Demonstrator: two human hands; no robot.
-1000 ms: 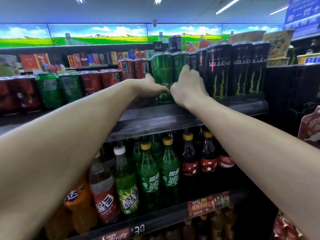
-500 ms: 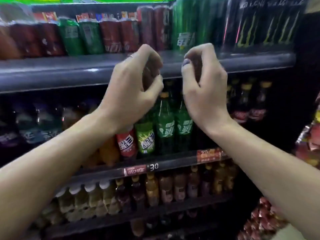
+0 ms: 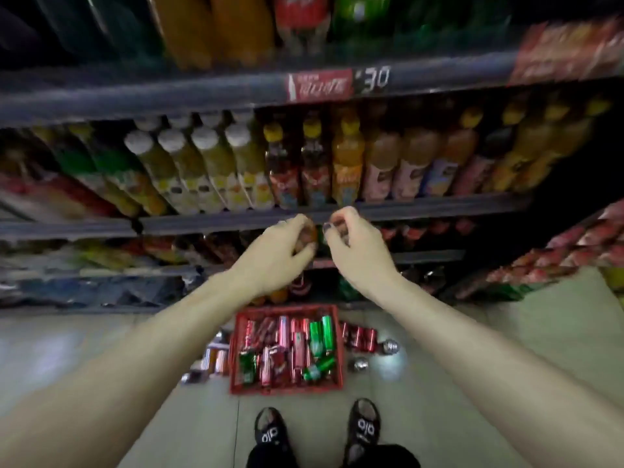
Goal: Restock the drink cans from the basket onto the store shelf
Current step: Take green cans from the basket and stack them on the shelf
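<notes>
A red basket (image 3: 286, 389) sits on the floor in front of my feet, filled with several red and green drink cans (image 3: 299, 346) lying on their sides. My left hand (image 3: 273, 255) and my right hand (image 3: 358, 251) hang side by side above the basket, in front of the lower shelves. Both have loosely curled fingers and hold nothing. The upper can shelf is out of view.
Bottle shelves (image 3: 202, 221) fill the upper half, with a price strip (image 3: 319, 85) above. Loose cans lie on the floor to the right (image 3: 359, 339) and left (image 3: 216, 359) of the basket. My shoes (image 3: 270, 430) stand just behind it. Packaged goods (image 3: 574, 258) are stacked at the right.
Both hands have left the green cans on the top shelf and come down empty. My view has tilted down from the can shelf to the basket on the floor.
</notes>
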